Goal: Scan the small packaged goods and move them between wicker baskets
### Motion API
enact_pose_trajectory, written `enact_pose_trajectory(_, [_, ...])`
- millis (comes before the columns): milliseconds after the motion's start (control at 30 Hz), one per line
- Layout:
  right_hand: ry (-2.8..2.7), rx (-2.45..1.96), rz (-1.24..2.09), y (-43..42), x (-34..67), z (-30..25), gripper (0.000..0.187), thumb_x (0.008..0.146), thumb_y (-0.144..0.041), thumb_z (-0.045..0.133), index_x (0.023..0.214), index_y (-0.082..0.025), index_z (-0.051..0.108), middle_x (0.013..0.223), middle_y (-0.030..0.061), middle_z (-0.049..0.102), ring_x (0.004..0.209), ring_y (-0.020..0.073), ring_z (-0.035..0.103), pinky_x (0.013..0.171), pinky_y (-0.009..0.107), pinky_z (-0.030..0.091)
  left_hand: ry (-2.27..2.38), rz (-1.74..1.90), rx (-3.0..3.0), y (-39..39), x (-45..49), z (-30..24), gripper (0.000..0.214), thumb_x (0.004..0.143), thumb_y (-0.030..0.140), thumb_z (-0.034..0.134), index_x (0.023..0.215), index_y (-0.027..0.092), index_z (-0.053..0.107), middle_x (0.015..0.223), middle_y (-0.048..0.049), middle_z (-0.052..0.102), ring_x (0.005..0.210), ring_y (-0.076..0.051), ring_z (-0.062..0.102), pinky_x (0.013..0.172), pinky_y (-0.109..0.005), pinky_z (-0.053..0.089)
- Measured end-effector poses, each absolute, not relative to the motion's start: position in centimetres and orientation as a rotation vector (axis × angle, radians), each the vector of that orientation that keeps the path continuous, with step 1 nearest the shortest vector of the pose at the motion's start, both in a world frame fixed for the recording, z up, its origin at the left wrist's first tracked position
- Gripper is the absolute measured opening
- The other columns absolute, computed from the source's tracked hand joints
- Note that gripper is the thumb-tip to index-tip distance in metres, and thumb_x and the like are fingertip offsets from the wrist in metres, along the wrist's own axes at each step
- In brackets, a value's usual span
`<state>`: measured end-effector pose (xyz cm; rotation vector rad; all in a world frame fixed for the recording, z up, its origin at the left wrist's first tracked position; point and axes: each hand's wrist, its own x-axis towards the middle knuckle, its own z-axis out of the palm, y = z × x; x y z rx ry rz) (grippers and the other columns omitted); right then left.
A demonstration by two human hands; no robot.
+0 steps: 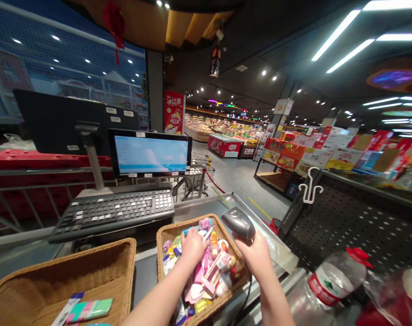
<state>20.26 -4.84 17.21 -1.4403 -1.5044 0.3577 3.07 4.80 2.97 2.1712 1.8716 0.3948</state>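
My left hand reaches down into a wicker basket heaped with small packaged goods; its fingers curl among the items, and what they grip is hidden. My right hand is closed round the handle of a grey barcode scanner, held just above the basket's right rim. A second wicker basket at the lower left holds a few flat packets.
A black keyboard and a lit monitor stand behind the baskets on the checkout counter. A water bottle with a red cap lies at the right, near a perforated black rack. Shop aisles and shelves stretch beyond.
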Motion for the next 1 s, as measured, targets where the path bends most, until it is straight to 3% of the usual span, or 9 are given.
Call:
enact_pose_trajectory(100, [-1.51,-1.44,0.355,-4.8,20.2,17.2,0.024,0.07,-0.03,0.062,0.089,-0.016,0.068,0.085,0.0074,0.073,0.077,0.0245,0.067,0.073,0.033,0.051,1.892,0.391,2.104,5.0,3.3,2.8,0.048,0.095,0.044,0.03,0.099,0.024,0.074,0.143,-0.0086,0.053,0.138,-0.032,0.038,0.111,-0.064,0.021])
enact_pose_trajectory(367, [-1.513,-1.443,0.325,-4.7,20.3,17.3,0.023,0.07,-0.031,0.063,0.087,-0.017,0.07,0.083,0.0067,0.074,0.074,0.0234,0.067,0.069,0.031,0.051,1.868,0.456,2.19,5.0,3.8,2.7,0.037,0.084,0.05,0.053,0.099,0.023,0.073,0.14,-0.012,0.055,0.139,-0.033,0.036,0.115,-0.062,0.01])
enact_pose_trajectory(533, [-1.499,-1.445,0.304,-4.8,20.6,17.2,0.025,0.07,-0.031,0.063,0.089,-0.016,0.07,0.084,0.0071,0.074,0.075,0.0235,0.067,0.069,0.031,0.052,1.852,0.474,2.181,5.4,3.4,2.9,0.027,0.084,0.042,0.055,0.09,0.023,0.074,0.138,-0.0092,0.057,0.137,-0.032,0.04,0.114,-0.062,0.014])
enact_pose_trajectory(667, [-1.499,-1.441,0.306,-4.8,20.5,17.2,0.027,0.07,-0.031,0.063,0.091,-0.016,0.07,0.084,0.0068,0.074,0.075,0.0233,0.067,0.07,0.031,0.052,1.859,0.472,2.14,5.6,2.8,3.0,0.03,0.083,0.045,0.056,0.086,0.022,0.074,0.139,-0.0109,0.057,0.137,-0.034,0.039,0.111,-0.064,0.019])
enact_pose_trajectory(1000, [-1.528,-1.437,0.345,-4.8,19.8,17.5,0.023,0.07,-0.03,0.062,0.087,-0.017,0.069,0.084,0.0062,0.073,0.078,0.0235,0.067,0.072,0.032,0.052,1.742,0.505,2.296,5.5,2.3,3.2,0.019,0.08,0.033,0.057,0.081,0.024,0.074,0.13,-0.006,0.064,0.131,-0.031,0.047,0.113,-0.064,0.015])
